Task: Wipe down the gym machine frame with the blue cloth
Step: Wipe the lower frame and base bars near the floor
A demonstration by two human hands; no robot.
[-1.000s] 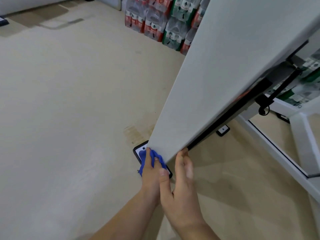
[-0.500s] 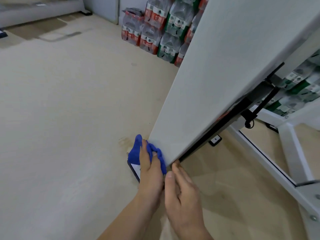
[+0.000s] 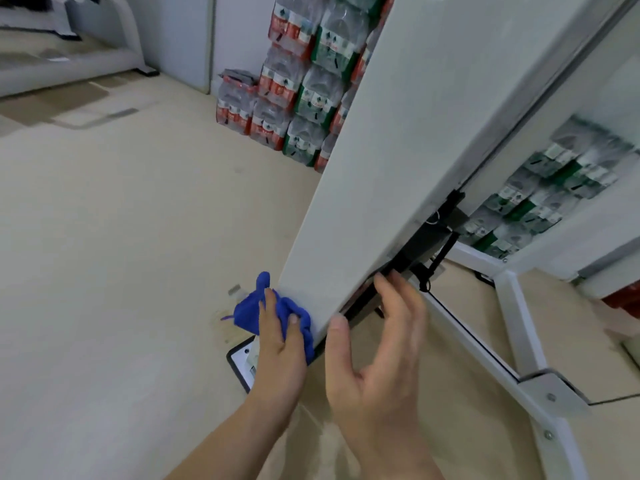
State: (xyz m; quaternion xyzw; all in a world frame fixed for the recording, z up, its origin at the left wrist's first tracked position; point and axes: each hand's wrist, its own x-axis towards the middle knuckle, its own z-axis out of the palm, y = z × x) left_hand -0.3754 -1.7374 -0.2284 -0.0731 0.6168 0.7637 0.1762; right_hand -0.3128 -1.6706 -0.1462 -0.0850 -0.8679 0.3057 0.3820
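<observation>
Cloth [image 3: 247, 313], blue and bunched, is pressed against the bottom left corner of the tilted white frame [image 3: 415, 150], just above the floor [image 3: 121, 237]. The left hand [image 3: 277, 355] grips it, fingers [image 3: 268, 299] and thumb closed round the folds. The right hand [image 3: 377, 358] holds nothing; its fingers are straight and close together, the tips at the black rail [image 3: 415, 251] along the frame's right edge. Bottle packs [image 3: 298, 81] are stacked behind.
</observation>
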